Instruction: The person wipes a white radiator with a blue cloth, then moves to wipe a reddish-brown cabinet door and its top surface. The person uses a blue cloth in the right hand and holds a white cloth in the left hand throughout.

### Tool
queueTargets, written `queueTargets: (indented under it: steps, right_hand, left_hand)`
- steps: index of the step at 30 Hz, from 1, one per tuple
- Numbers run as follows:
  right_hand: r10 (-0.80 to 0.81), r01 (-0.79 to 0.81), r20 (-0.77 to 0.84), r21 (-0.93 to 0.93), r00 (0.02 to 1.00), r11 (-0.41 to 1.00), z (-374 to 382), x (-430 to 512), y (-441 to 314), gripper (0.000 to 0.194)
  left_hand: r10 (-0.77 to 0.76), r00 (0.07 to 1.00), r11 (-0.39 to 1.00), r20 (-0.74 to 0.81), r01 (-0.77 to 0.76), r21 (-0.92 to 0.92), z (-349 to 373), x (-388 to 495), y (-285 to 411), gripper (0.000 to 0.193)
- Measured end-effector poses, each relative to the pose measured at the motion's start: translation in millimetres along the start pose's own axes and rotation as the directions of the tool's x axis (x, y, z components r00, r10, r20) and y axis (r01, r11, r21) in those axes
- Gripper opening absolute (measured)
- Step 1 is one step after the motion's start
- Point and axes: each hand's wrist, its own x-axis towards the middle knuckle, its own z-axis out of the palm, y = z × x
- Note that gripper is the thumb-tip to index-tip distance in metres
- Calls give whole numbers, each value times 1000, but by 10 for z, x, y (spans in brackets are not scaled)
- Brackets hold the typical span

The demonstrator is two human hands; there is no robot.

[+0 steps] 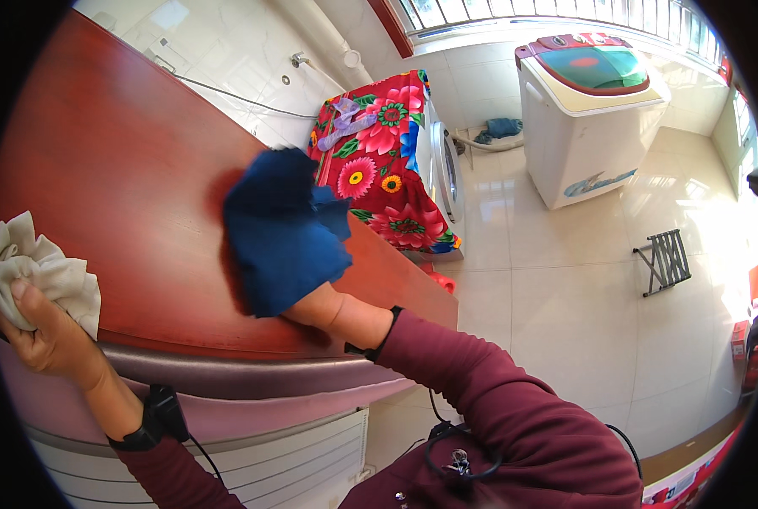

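Observation:
A crumpled off-white cloth (57, 273) is bunched in my left hand (51, 340), by the left edge of a reddish-brown wooden surface (124, 184). My thumb presses on the folds. My right hand (312, 306) reaches across the same surface with a dark blue cloth (283, 235). Only the back of that hand near the wrist shows, because the cloth covers the fingers. The blue cloth is slightly blurred and lies over the wood, its loose edge hanging toward the far side. Faint pale marks show on the wood left of it.
A padded mauve edge (226, 375) runs along the near side. Beyond the wood stands a front-loading washer (445, 172) under a red floral cover (379, 178). A white washing machine (582, 127) and a folding stool (666, 262) stand on the tiled floor (563, 331). A cable (239, 98) crosses behind.

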Motion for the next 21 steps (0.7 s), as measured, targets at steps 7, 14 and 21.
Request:
queueTargets:
  steps: [7,14,21]
  right_hand:
    - [782,-520,-249,627,571,580,621,-1577,1566,23]
    - [976,-971,30,115,214,209,389,-2689,2302,32]
    - [770,379,625,-749,129,544,269,-1463,1472,40]
  left_hand:
    - [-60,998,998,-36,61,4,-78,-49,-122,43]
    - [-71,995,997,-64,70,-25,-78,-50,-110,42]
    - [-30,995,964,98,54,-259,-91,31,-151,42]
